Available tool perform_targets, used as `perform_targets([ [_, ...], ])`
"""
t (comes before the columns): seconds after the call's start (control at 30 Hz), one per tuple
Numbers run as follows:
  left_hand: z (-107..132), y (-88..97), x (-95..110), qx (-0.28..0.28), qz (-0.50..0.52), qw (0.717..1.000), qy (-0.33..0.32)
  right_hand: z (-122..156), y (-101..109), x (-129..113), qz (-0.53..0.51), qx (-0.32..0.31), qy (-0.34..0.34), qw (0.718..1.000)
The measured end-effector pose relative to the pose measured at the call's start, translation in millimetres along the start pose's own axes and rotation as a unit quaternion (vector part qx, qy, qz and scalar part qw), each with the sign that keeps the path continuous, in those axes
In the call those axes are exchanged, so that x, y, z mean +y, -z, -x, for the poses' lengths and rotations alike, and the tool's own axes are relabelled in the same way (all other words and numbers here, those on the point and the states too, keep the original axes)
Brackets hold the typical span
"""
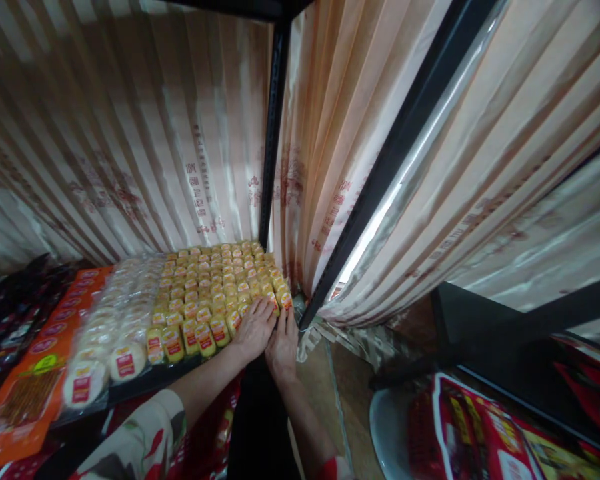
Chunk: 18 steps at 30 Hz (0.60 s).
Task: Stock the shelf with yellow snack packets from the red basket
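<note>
Both my hands rest on a shelf at its right front corner. My left hand [253, 329] lies flat, fingers stretched, on rows of small yellow wrapped snack packs [215, 280]. My right hand [283, 345] sits beside it at the shelf corner, fingers extended onto the last yellow packs next to the black upright post [271, 147]. Neither hand shows anything gripped.
White round wrapped snacks [115, 327] fill the shelf left of the yellow ones, then orange packets [35, 373] and dark bags [10, 300]. Striped beige printed curtains [130, 133] hang behind. A slanted black frame bar [380, 180] and red packages [480, 433] lie to the right.
</note>
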<state>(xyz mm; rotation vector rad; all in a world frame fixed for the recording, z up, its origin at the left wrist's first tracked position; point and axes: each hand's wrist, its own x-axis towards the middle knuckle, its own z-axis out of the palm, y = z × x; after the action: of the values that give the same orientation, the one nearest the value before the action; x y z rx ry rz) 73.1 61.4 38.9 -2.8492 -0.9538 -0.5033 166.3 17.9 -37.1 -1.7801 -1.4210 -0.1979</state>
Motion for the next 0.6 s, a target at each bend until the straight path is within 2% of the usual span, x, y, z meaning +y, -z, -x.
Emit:
perform_targets([
  [0.3,21,5.4,11,0.005,0.032,0.999,0.011,8,13,-7,-0.004,0.004,0.01,1.0],
  [0.43,39,1.1,12,0.045,0.07,0.997,0.003,22,18,-17,-0.018,0.0,-0.002,1.0],
  [0.53,57,0.8,12,0.08,0.099,0.992,-0.003,35,21,-28,-0.038,-0.021,0.002,0.999],
  [0.6,71,3.3,11,0.084,0.118,0.99,-0.003,44,23,-37,-0.061,-0.041,0.011,0.997],
])
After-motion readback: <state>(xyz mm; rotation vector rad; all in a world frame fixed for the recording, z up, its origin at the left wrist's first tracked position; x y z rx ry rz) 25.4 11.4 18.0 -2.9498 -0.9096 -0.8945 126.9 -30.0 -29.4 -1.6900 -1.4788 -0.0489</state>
